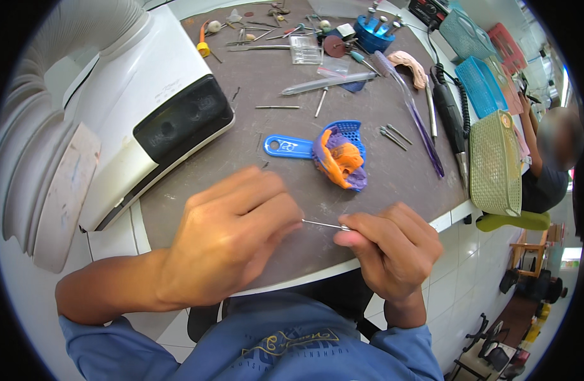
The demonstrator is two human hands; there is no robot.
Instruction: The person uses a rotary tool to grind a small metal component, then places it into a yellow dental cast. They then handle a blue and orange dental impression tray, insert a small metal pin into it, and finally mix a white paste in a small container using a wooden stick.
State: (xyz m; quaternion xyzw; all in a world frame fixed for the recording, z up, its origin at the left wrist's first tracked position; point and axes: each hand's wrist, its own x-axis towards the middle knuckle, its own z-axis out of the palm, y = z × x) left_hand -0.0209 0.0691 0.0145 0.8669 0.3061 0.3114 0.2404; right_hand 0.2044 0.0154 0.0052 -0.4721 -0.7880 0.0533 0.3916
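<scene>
A thin metal rod (324, 224) spans the gap between my two hands, above the near edge of the bench. My right hand (397, 251) pinches its thicker right end between thumb and forefinger. The fingers of my left hand (232, 228), a little blurred, are curled closed where the other end disappears among them; their grip is partly hidden. Just beyond lies a blue dental impression tray (289, 147), its handle pointing left, filled with orange and purple impression material (343, 159). Several small metal burs (393, 137) lie right of the tray.
A white dust extractor (159, 70) with a ribbed hose stands at left. Small tools, a blue bur holder (374, 35) and a pink dental cast (408, 65) crowd the back. A black handpiece (449, 108), purple toothbrush (416, 117) and baskets (495, 165) line the right. Another person (546, 165) sits far right.
</scene>
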